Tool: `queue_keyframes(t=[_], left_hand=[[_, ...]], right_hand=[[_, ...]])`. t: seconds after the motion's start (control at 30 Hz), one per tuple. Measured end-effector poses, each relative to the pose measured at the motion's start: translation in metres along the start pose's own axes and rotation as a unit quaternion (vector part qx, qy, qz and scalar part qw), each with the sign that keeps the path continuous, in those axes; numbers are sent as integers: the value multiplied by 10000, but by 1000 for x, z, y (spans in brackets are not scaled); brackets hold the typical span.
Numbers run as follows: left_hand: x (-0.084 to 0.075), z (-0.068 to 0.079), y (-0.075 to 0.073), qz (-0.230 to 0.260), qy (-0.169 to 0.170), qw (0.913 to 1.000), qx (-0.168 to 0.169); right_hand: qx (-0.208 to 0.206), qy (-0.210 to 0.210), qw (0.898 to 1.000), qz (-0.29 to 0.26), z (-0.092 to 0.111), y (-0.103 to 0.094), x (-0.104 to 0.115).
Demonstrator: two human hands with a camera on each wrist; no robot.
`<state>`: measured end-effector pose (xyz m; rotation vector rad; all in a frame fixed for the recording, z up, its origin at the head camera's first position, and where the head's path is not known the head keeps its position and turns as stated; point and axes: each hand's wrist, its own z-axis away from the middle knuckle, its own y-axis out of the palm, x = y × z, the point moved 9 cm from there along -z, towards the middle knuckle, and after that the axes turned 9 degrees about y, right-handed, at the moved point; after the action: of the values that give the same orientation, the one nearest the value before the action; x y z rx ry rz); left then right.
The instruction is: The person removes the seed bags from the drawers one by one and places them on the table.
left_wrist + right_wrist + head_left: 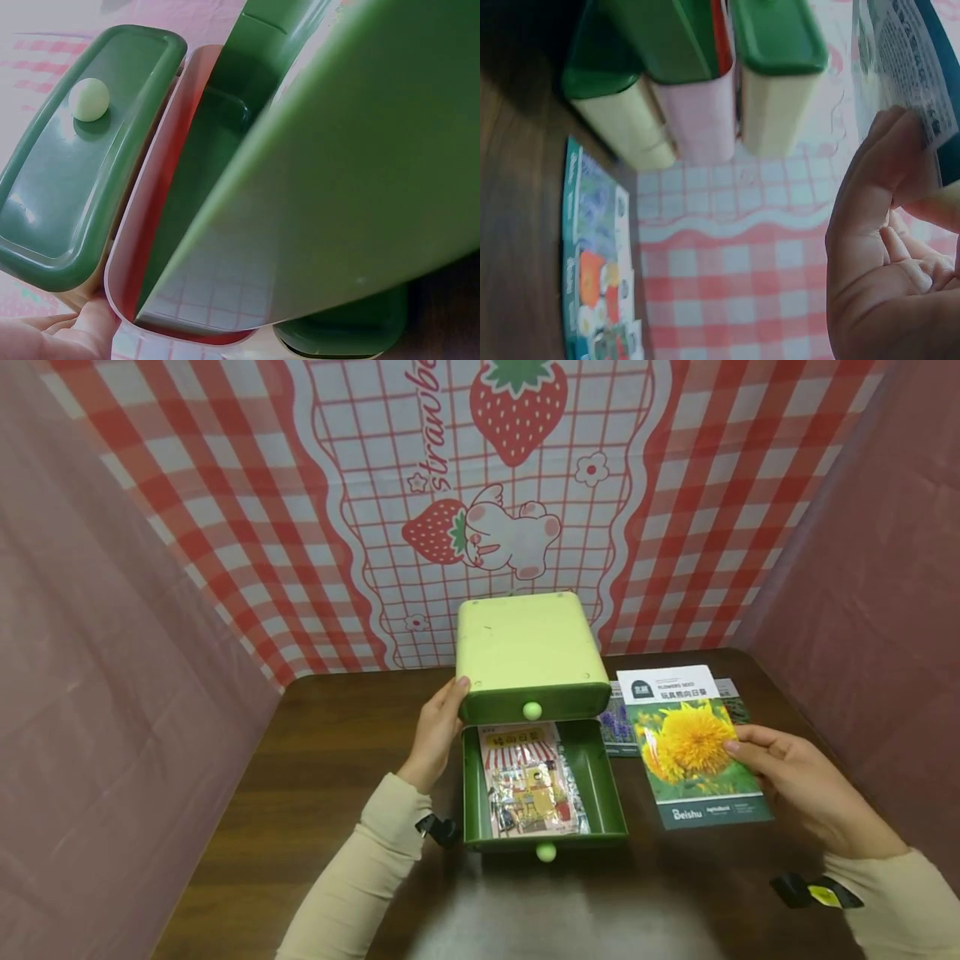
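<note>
In the head view, my left hand (438,735) steadies the left side of a small yellow-green drawer cabinet (525,643), its fingers against the side wall. The left wrist view shows these fingers lying fairly straight beside the cabinet's pink middle section (120,277). The green middle drawer (606,777) is pulled out, with an illustrated packet (528,785) lying inside. To the right of it, my right hand (810,785) pinches a flower seed packet (693,752) by its right edge, between thumb and fingers. This packet has a large yellow bloom on its front.
More seed packets (619,727) lie on the dark wooden table (315,777) behind the held one; the right wrist view shows several packets (600,277) there. The upper drawer, with a round knob (532,711), is closed. A checked strawberry cloth (517,527) hangs behind, and pink curtains (97,652) flank the table.
</note>
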<state>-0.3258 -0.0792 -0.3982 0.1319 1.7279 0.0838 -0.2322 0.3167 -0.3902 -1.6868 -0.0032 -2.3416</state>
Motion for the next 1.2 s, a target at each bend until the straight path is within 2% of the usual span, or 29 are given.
queue_keyframes(t=[0.1, 0.2, 0.27, 0.33, 0.53, 0.7, 1.0, 1.2], left_hand=[[1, 0, 0, -14, -4, 10000, 16], [1, -1, 0, -17, -3, 10000, 11], [1, -1, 0, -11, -13, 10000, -17], [1, 0, -1, 5, -16, 10000, -41], [1, 0, -1, -25, 5, 10000, -37], [1, 0, -1, -54, 0, 10000, -39], [-1, -1, 0, -4, 18, 10000, -54], [-1, 0, 0, -71, 24, 10000, 14]], right_hand=[[-150, 46, 9999, -61, -5, -11, -7], [-414, 98, 9990, 129, -11, -21, -17], [-501, 254, 9983, 171, -17, -24, -27], [-612, 402, 9963, 445, -22, -26, -36], [-676, 823, 9917, 726, -38, -17, -62], [-774, 1007, 9852, 1154, -48, -7, -80], [-832, 840, 9703, 2113, -60, 9, -91], [-898, 546, 9584, 2652, -66, 17, -90]])
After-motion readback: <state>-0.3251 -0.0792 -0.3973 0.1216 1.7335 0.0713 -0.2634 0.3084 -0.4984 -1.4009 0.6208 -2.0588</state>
